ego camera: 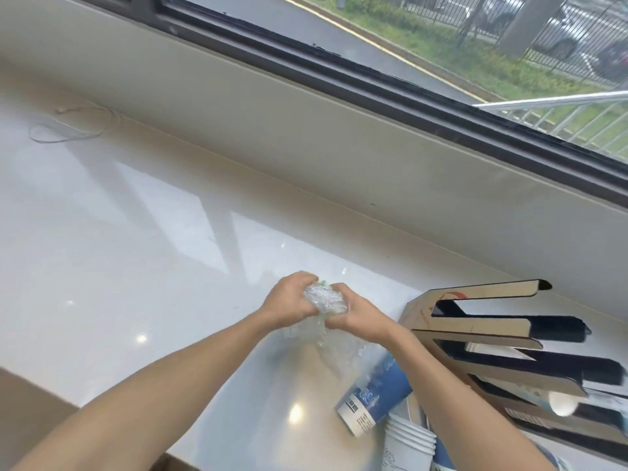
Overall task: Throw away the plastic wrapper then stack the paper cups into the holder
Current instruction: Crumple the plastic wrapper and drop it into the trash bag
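While both fists close, left hand [289, 302], right hand [353, 312], plastic wrapper [324, 299] crumpled between

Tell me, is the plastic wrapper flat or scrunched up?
Scrunched up. The wrapper is a crinkly wad squeezed between the left hand and right hand, with a loose tail hanging below.

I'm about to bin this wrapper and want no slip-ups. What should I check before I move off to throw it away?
1. Wrapper bunched small: mostly ok; a loose tail hangs below the hands.
2. Both hands gripping it: ok; left hand and right hand squeeze it between them.
3. Wrapper clear of the cups: cannot tell; the tail blurs near the blue cup stack.
4. Cups out of the wrapper: ok; blue stack and white cup stack lie bare on the counter.
5. Holder ready: ok; it lies beside the cups with open slots.
6. Bin location: cannot tell; none in view.
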